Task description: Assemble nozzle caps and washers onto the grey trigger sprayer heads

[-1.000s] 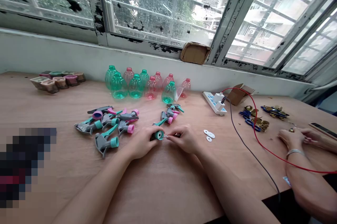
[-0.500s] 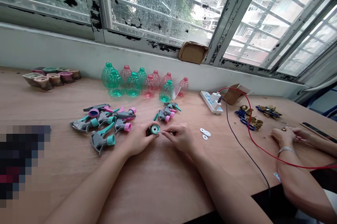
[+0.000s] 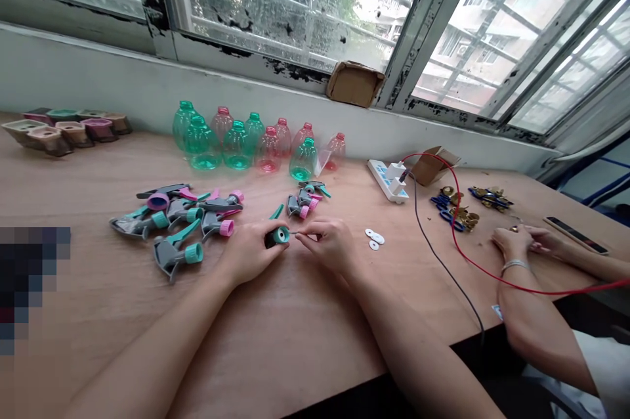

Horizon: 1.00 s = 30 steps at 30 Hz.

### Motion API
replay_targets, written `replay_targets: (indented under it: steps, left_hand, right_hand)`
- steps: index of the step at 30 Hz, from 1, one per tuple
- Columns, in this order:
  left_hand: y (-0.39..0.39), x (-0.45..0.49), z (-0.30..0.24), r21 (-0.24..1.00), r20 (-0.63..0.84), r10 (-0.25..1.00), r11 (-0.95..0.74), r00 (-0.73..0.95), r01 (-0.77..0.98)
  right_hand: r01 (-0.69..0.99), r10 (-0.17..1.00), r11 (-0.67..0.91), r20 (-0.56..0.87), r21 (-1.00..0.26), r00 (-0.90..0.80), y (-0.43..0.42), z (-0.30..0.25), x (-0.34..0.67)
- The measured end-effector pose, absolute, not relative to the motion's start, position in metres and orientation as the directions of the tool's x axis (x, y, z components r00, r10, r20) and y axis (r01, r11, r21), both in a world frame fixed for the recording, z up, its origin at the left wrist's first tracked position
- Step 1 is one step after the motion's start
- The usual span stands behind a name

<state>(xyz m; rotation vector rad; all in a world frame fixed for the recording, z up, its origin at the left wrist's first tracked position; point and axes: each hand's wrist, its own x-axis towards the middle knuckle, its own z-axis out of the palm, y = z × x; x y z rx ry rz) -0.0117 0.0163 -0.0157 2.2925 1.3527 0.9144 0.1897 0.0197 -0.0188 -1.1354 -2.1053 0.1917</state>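
Observation:
My left hand [image 3: 250, 251] is wrapped round a grey trigger spray head [image 3: 281, 235], whose teal screw collar faces right with its round opening showing. Pinched in my right hand [image 3: 331, 245] is a thin, slender tool [image 3: 298, 233], its tip just right of the collar; its exact kind is too small to make out. To the left lies a pile of grey trigger spray heads [image 3: 170, 255] with teal or pink collars. A few more spray heads [image 3: 301, 205] lie behind my hands. White washer-like discs [image 3: 377, 238] rest to the right of my right hand.
Green and pink clear bottles [image 3: 238, 150] stand along the wall. Small pots [image 3: 73, 133] sit at far left. A power strip [image 3: 386, 182], a red cable [image 3: 460, 202], a cardboard box [image 3: 430, 168] and blue-handled gold pieces [image 3: 460, 217] lie right, near another person's hands [image 3: 514, 245].
The thin tool has drawn back to the right, away from the collar's opening, which turned slightly rightward. My view has shifted a little, so the scene sits higher and further left.

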Motion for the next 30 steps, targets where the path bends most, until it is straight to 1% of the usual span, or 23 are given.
replay_targets:
  steps: [3, 6, 10, 13, 17, 24, 30]
  left_hand:
    - [0.017, -0.012, -0.017, 0.566, 0.359, 0.862, -0.506, 0.358, 0.651]
    - [0.017, -0.012, -0.017, 0.560, 0.352, 0.862, -0.506, 0.364, 0.657]
    - [0.017, -0.011, -0.017, 0.519, 0.345, 0.858, -0.512, 0.380, 0.684]
    - [0.017, -0.012, -0.017, 0.494, 0.337, 0.839, -0.544, 0.427, 0.678]
    - [0.018, -0.014, -0.018, 0.497, 0.329, 0.830, -0.558, 0.451, 0.665]
    - [0.018, -0.018, -0.018, 0.525, 0.327, 0.808, -0.587, 0.490, 0.617]
    - [0.018, -0.018, -0.018, 0.542, 0.307, 0.811, -0.579, 0.498, 0.609]
  right_hand:
    - [0.684, 0.780, 0.591, 0.518, -0.428, -0.350, 0.020, -0.019, 0.188]
    - [0.711, 0.777, 0.590, 0.508, -0.382, -0.372, 0.019, -0.017, 0.187]
    - [0.752, 0.781, 0.580, 0.475, -0.313, -0.406, 0.018, -0.013, 0.186]
    - [0.751, 0.781, 0.587, 0.457, -0.302, -0.426, 0.018, -0.011, 0.188]
    - [0.718, 0.781, 0.603, 0.443, -0.347, -0.441, 0.020, -0.013, 0.190]
    - [0.598, 0.787, 0.617, 0.425, -0.511, -0.448, 0.027, -0.026, 0.192]
    - [0.555, 0.764, 0.646, 0.432, -0.525, -0.480, 0.026, -0.026, 0.193]
